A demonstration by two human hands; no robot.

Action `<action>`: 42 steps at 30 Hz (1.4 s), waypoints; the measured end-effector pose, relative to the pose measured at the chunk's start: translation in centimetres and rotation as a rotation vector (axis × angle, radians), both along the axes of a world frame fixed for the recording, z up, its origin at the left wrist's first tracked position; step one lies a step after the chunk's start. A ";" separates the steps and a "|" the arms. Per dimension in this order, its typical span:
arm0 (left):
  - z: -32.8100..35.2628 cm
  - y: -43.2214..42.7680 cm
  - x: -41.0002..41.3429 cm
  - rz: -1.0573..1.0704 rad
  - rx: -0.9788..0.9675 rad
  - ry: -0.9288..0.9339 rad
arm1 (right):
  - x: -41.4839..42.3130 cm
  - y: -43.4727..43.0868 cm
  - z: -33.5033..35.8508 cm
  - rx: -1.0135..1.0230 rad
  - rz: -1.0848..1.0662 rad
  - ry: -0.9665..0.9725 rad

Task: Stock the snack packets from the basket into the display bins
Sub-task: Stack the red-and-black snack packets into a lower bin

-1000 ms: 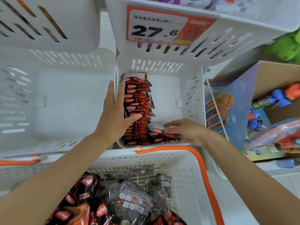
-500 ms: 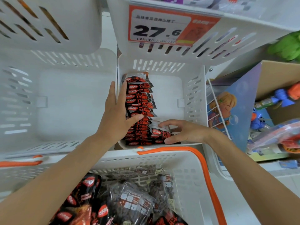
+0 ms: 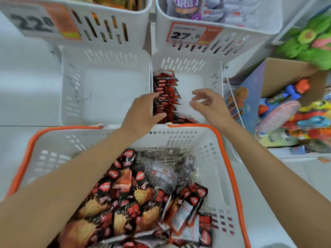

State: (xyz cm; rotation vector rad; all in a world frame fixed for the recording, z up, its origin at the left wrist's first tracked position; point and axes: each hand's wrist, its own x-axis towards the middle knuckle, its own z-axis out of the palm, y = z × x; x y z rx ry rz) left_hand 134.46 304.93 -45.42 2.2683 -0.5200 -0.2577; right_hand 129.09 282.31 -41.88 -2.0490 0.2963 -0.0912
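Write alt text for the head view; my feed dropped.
The left grip rests on a row of red-and-black snack packets standing along the left wall of a white display bin, while the right grip hovers empty beside them. Below, an orange-rimmed basket holds loose packets.

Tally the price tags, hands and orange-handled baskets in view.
Price tags: 2, the 22.8 tag and the 27.6 tag
Hands: 2, the left hand and the right hand
Basket: 1
Total: 5
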 end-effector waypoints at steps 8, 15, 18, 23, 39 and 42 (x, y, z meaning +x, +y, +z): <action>1.0 10.2 -9.4 0.059 0.012 0.012 | -9.6 9.5 -3.1 -0.197 0.498 0.549; 0.1 14.7 -14.0 0.029 0.041 0.294 | -14.3 12.9 -7.9 -0.364 0.543 0.673; 0.9 13.7 -14.9 -0.063 -0.021 0.430 | -13.3 14.2 -3.5 -0.202 0.516 0.467; 0.7 13.9 -14.6 0.060 -0.100 0.468 | -11.9 15.8 0.2 -0.020 0.382 0.248; 0.6 17.0 -14.0 0.229 -0.244 0.381 | -11.8 15.0 -4.6 -0.332 0.598 0.468; 1.9 16.0 -13.1 0.196 -0.268 0.383 | -8.9 14.0 1.5 -0.430 0.645 0.343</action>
